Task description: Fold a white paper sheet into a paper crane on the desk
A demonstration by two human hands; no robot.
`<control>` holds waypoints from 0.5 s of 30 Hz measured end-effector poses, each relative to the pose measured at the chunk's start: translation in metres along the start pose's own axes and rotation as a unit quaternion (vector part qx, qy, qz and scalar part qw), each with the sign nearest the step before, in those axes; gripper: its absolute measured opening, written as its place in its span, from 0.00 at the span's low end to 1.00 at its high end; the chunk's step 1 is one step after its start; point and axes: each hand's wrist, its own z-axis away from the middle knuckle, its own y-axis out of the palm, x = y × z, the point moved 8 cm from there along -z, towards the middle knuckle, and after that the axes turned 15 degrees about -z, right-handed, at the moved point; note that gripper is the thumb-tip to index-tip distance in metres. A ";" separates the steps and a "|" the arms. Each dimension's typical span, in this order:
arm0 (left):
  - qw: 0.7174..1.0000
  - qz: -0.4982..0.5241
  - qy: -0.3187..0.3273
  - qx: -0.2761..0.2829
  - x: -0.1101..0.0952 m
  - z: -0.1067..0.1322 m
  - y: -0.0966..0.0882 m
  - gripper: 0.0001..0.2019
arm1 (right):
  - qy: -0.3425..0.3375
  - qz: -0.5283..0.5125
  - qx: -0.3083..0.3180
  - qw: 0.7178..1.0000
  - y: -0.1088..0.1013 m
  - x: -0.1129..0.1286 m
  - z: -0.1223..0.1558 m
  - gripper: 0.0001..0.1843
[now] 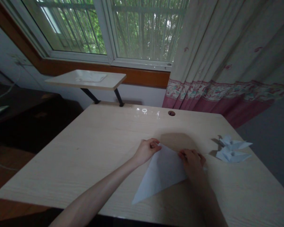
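Folded paper figures (233,149); raised shelf (85,80); curtain (227,47)

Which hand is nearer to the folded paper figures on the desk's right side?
Right. The right hand rests on the white paper sheet, left of the folded paper figures; the left hand is farther left, at the sheet's top corner.

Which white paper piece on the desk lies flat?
The triangular sheet, under the left hand and right hand. The two folded paper figures near the right edge of the desk stand up in points, untouched.
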 end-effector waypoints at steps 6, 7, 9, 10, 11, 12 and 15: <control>0.993 -0.112 0.008 -0.036 -0.006 -0.005 -0.012 0.05 | -0.031 0.014 -0.002 0.999 -0.001 0.003 -0.003 0.21; 0.991 -0.129 0.010 -0.042 -0.007 -0.005 -0.014 0.05 | -0.038 0.016 -0.005 0.999 -0.001 0.006 -0.002 0.19; 0.986 -0.158 0.013 -0.048 -0.008 -0.006 -0.016 0.04 | -0.060 0.016 -0.003 0.998 0.001 0.017 0.002 0.16; 0.984 -0.170 0.013 -0.049 -0.008 -0.007 -0.017 0.04 | -0.078 0.012 0.007 0.997 0.004 0.026 0.006 0.16; 0.982 -0.180 0.014 -0.047 -0.008 -0.008 -0.017 0.04 | -0.101 0.003 0.025 0.995 0.008 0.036 0.012 0.16; 0.981 -0.190 0.014 -0.045 -0.007 -0.009 -0.016 0.04 | -0.130 -0.008 0.051 0.990 0.015 0.048 0.019 0.16; 0.977 -0.211 0.016 -0.035 -0.005 -0.012 -0.014 0.05 | -0.206 -0.036 0.124 0.970 0.034 0.081 0.045 0.18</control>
